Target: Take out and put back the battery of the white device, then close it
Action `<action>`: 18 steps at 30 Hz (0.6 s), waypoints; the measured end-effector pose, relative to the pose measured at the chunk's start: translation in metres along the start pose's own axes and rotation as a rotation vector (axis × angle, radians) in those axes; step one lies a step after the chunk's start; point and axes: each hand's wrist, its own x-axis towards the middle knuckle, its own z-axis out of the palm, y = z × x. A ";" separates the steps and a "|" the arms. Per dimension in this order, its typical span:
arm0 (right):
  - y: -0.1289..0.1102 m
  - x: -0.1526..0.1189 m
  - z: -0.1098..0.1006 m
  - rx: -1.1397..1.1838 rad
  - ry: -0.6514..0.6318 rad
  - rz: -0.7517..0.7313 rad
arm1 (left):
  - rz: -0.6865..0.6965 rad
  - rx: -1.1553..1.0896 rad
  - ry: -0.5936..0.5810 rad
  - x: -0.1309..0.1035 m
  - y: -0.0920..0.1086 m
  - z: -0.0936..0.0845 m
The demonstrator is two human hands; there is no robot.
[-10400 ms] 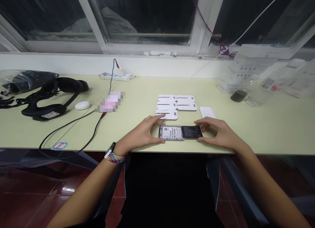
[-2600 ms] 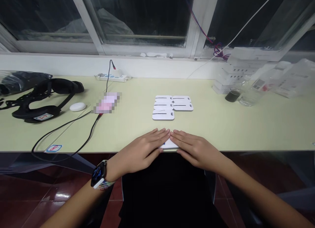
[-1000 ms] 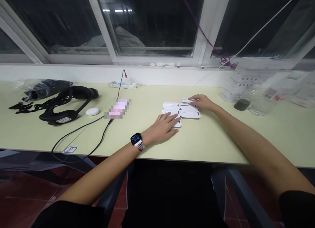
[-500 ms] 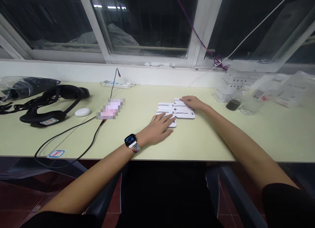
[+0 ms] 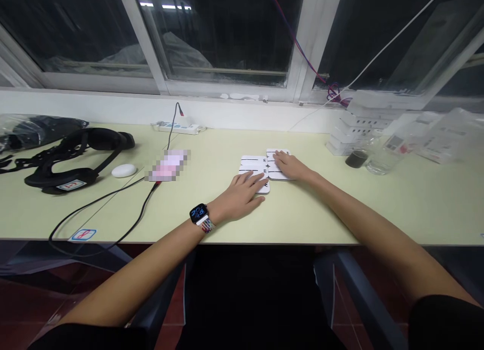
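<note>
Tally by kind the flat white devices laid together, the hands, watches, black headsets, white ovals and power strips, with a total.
Flat white devices: 6, in two columns of three
Hands: 2, left hand and right hand
Watch: 1
Black headset: 1
White oval: 1
Power strip: 1
Total: 12

white slabs (image 5: 260,163) in two columns

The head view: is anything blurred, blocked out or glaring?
In the head view, coarse squares mask a pinkish patch; bright strips, probably reflections, show in the dark window; the white boxes look soft; the left hand, right hand and white slabs look clearer.
</note>
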 end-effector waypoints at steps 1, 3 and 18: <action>-0.001 -0.002 0.002 -0.007 -0.010 -0.005 | 0.002 -0.005 0.007 0.000 0.000 0.001; -0.003 -0.006 0.005 -0.019 -0.019 -0.015 | 0.005 -0.012 0.019 0.000 -0.001 0.002; -0.028 -0.056 0.010 -0.026 -0.006 -0.051 | 0.006 -0.024 0.026 0.000 -0.001 0.002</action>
